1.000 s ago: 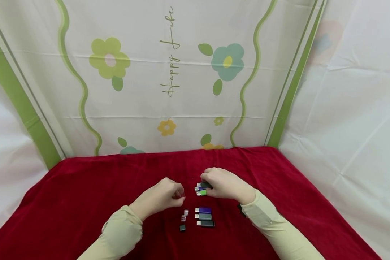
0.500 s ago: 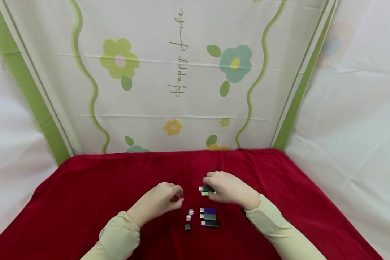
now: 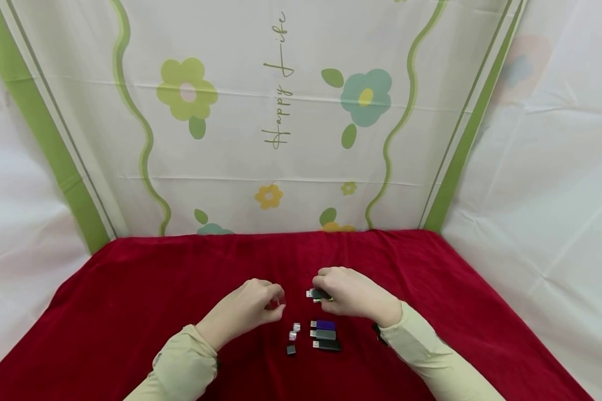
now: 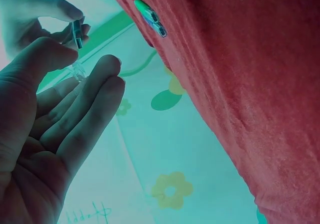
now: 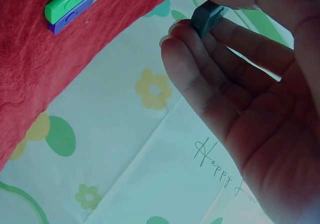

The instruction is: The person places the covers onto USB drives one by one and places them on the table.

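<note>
Since a second ago, the dark USB drive (image 5: 202, 19) has shifted our way in the head view, now hiding the purple drive (image 5: 72, 16) and most of the green drive (image 5: 70, 2). Right hand (image 3: 356, 292) has it pinched, thumb against fingertips, clear of the desk (image 3: 205, 259); connector (image 3: 309, 293) bare, pointing at the left hand (image 3: 248, 303). That hand shows little change: thumb and fingers nearly closed, holding what looks like a clear cap (image 4: 77, 72), partly hidden.

We judge this means drive and cap are both picked up, brought near each other but not joined.

Rest of the layout unchanged: blue-purple drive (image 3: 325, 325), grey drive (image 3: 325, 335) and black drive (image 3: 329, 345) in a column on our side, all uncapped, with two loose clear caps (image 3: 293, 336) and a black cap (image 3: 291, 350) just left. Can't tell the cap's orientation.
</note>
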A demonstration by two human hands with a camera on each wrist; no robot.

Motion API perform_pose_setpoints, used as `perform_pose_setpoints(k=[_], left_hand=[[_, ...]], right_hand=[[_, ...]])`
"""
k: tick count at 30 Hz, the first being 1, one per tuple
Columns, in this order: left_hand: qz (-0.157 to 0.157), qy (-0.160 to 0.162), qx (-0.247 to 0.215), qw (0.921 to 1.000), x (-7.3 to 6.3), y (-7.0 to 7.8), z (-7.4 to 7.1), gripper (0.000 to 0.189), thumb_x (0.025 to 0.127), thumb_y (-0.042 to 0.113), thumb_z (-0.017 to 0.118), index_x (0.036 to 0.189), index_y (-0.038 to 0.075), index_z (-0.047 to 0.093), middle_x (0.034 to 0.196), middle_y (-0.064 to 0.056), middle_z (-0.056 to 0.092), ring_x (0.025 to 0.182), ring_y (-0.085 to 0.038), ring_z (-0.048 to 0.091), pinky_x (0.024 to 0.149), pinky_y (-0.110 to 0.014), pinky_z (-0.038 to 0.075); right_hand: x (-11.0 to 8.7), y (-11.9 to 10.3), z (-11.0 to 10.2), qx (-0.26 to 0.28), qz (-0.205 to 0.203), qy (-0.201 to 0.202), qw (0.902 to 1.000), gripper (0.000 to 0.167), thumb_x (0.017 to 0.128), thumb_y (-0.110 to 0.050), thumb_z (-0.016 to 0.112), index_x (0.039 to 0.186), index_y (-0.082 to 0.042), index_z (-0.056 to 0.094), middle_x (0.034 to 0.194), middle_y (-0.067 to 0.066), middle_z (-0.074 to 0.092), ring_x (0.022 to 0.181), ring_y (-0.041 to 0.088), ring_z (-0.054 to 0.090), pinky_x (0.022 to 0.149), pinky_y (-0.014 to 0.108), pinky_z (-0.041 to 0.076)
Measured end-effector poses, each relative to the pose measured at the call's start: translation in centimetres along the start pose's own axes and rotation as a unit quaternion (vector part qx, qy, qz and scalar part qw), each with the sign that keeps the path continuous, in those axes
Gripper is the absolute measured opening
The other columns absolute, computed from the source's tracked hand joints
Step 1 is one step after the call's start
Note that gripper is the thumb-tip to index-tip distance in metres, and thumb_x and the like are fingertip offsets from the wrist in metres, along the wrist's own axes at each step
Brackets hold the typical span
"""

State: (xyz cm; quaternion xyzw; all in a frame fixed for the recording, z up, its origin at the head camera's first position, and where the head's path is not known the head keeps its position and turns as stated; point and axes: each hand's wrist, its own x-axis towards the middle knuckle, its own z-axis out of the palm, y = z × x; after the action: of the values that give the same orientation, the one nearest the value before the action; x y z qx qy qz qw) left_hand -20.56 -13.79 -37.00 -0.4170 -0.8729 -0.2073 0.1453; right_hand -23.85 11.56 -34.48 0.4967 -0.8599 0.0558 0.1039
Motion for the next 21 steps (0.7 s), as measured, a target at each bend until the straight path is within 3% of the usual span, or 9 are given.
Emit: perform_pose_setpoints(k=[8, 21], left_hand=[[-0.004, 0.003, 0.008, 1.0, 0.0, 0.5, 0.0, 0.009, 0.08, 0.002, 0.074, 0.081, 0.008, 0.068, 0.072, 0.001, 0.064, 0.058, -0.001, 0.052, 0.056, -0.009, 0.043], [0.033, 0.032, -0.001, 0.9989, 0.0, 0.0, 1.1, 0.011, 0.078, -0.001, 0.074, 0.082, 0.007, 0.068, 0.074, 0.0, 0.061, 0.06, -0.005, 0.052, 0.059, -0.008, 0.042]], right_hand=[[0.2, -0.4, 0.4, -0.004, -0.018, 0.008, 0.9998, 0.022, 0.073, -0.001, 0.071, 0.07, -0.014, 0.054, 0.068, -0.009, 0.038, 0.059, 0.006, 0.035, 0.052, 0.018, 0.033], [0.5, -1.2, 0.6, 0.006, -0.037, 0.024, 0.999, 0.023, 0.075, -0.003, 0.07, 0.071, -0.017, 0.052, 0.07, -0.01, 0.036, 0.06, 0.005, 0.032, 0.053, 0.015, 0.03]])
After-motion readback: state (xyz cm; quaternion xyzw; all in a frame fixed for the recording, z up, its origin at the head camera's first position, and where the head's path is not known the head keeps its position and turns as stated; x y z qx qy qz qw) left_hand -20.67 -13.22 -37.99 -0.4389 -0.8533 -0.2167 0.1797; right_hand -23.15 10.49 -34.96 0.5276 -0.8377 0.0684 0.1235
